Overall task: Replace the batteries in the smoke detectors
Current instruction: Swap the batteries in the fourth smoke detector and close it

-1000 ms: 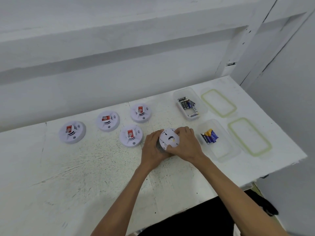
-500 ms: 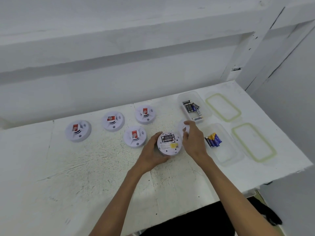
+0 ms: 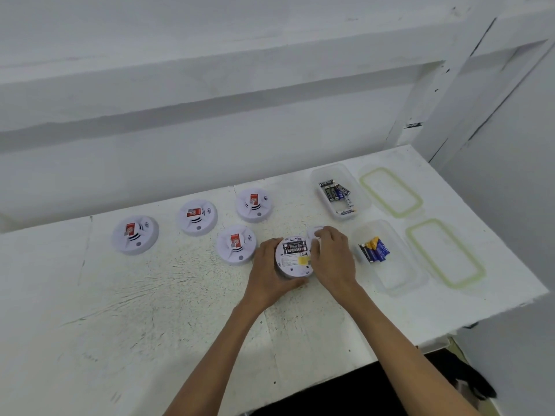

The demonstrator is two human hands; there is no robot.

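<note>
An upturned white smoke detector (image 3: 295,261) sits on the white table (image 3: 150,310), and my left hand (image 3: 268,271) grips its left side. Black batteries (image 3: 295,249) show in its uncovered back. My right hand (image 3: 333,259) is at the detector's right edge with its fingers curled on the round white cover (image 3: 313,231), which is just behind the detector. Several more detectors with red labels lie face up to the left: (image 3: 236,244), (image 3: 254,204), (image 3: 198,217), (image 3: 135,235).
A clear tub (image 3: 363,202) at the back right holds dark batteries (image 3: 333,190). A nearer clear tub (image 3: 399,280) holds blue and yellow batteries (image 3: 374,250). Two green-rimmed lids (image 3: 390,192) (image 3: 444,253) lie beside the tubs. The table's right edge is close by.
My right hand has taken the cover off the back of the detector and moved it to the far right side, which uncovers the batteries. My left hand has kept its grip.
</note>
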